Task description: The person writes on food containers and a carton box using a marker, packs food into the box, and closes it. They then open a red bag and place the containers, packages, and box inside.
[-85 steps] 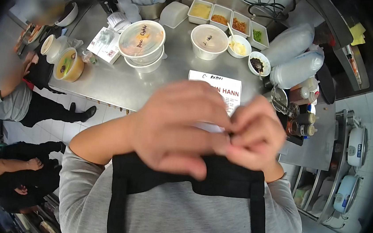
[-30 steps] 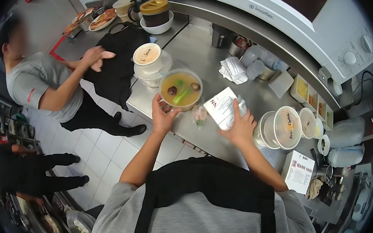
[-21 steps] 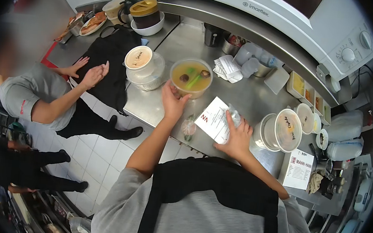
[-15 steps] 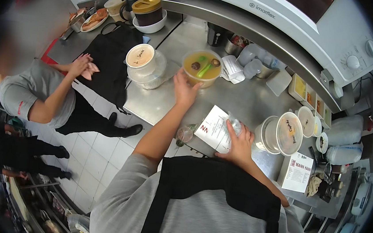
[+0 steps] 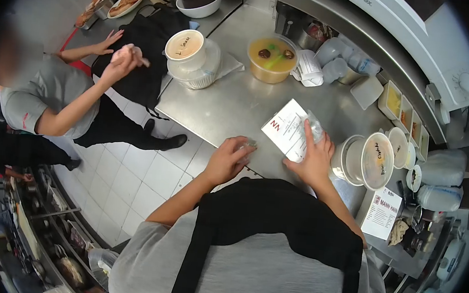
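Observation:
At the counter's front edge, my left hand (image 5: 228, 160) has its fingers curled round a small clear plastic bag (image 5: 249, 148), mostly hidden by them. My right hand (image 5: 313, 156) lies with spread fingers on a white box (image 5: 286, 130) with red letters, its fingertips on a crumpled clear bag (image 5: 315, 125). Farther back stands a round tub of yellow soup (image 5: 271, 63) with greens and mushrooms. Stacked containers with a lidded cup (image 5: 186, 46) on top are to its left. Right of my right hand are stacked lidded bowls (image 5: 376, 162).
A co-worker (image 5: 54, 97) stands at the left, hands raised over a black cloth (image 5: 142, 54). A second white box (image 5: 380, 212) lies at the right, near sauce bottles. Topping trays (image 5: 393, 99) line the back right, below a white oven (image 5: 448, 59). Folded papers (image 5: 308, 69) lie beside the soup.
The soup tub moved back along the counter and my left hand let it go. My left hand came back to the front edge and closed on the small bag. My right hand stayed at the box.

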### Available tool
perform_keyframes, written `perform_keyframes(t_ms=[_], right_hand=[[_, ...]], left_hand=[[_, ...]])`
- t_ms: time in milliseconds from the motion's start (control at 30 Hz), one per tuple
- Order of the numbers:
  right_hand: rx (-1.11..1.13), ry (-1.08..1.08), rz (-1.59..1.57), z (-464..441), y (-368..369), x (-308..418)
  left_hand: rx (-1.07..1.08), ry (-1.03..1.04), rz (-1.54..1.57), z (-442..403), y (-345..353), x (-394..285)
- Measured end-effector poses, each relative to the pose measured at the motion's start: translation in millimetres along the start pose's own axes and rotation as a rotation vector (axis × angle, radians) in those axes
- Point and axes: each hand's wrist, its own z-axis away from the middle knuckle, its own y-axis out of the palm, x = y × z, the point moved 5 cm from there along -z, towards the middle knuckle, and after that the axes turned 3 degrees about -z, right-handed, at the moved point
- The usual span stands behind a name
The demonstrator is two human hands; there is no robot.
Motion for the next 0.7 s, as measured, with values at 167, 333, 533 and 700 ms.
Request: perform_keyframes(t_ms=[167,333,533,700], right_hand=[[0.097,-0.174,-0.021,-15.3,2.6,4.4],[0.085,-0.196,-0.062,-6.1,8.3,4.1],[-0.020,-0.114,0.009,7.7,-7.4,9.4],[-0.251,-0.150,-0.146,13.0,-30.3,12.5]], left_hand=[[-0.063,0.355,-0.336,-33.6,-21.5,-52.3],[-0.025,0.586,-0.457,-73.4,-14.4,-96.2],[-0.157,0.437,-0.608,-81.5,38.5,-93.5],[-0.702,0.256,-0.420,-76.9,-42.4,-47.5]])
